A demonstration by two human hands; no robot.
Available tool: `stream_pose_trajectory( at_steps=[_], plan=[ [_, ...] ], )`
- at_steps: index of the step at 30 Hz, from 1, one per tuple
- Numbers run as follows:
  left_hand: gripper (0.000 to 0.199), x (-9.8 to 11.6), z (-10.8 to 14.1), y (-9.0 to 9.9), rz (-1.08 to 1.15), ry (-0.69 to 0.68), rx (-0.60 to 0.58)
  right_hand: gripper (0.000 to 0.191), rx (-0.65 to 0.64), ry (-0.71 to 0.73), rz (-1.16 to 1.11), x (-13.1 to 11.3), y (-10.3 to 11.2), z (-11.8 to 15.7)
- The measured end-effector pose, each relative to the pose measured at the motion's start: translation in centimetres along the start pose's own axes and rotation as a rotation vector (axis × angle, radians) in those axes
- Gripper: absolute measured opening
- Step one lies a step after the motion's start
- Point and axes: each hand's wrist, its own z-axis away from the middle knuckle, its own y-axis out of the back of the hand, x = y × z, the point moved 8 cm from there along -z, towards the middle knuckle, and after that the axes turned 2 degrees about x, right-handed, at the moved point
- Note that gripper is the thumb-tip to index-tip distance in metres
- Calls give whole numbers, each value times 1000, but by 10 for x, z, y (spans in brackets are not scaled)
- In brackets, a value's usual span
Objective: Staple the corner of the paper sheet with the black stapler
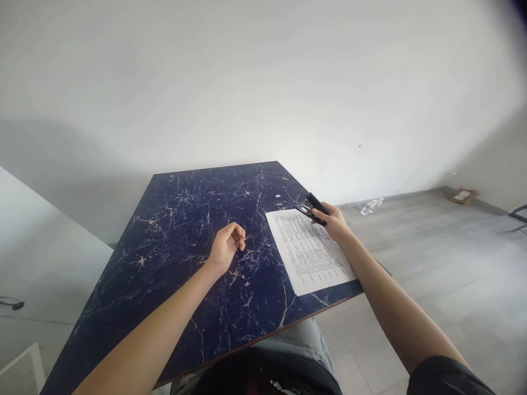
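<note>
At the near side, the person's jeans (296, 343) and dark clothing (263, 376) meet the brown-edged tabletop (185, 219), a deep blue surface with pale, marble-like veins. Over its middle is the left hand (228, 247), its fingers loosely curled, not pressed closed, with nothing visible in them. A printed sheet (315, 263) lies flat on the right part. Above the sheet's far end, the right hand (332, 222) is closed around a black stapler (312, 209), whose arms spread apart to the left. Farther on, a small white scrap (278, 196) rests near the far right edge. Beyond are the grey floor (432, 258), with a clear plastic bottle (371, 206) and, farther right, a cardboard piece (463, 196), and a plain pale wall (263, 88).
</note>
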Motion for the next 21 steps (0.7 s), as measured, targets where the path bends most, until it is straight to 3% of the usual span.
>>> stream_pose_trajectory(
  at_steps=[5, 21],
  plan=[
    [31, 0, 0, -1, 22, 11, -4, 40, -13, -14, -55, -1, -1, 1],
    [31, -2, 1, -3, 5, 14, -6, 43, -21, -11, 76, -2, -1, 2]
  ],
)
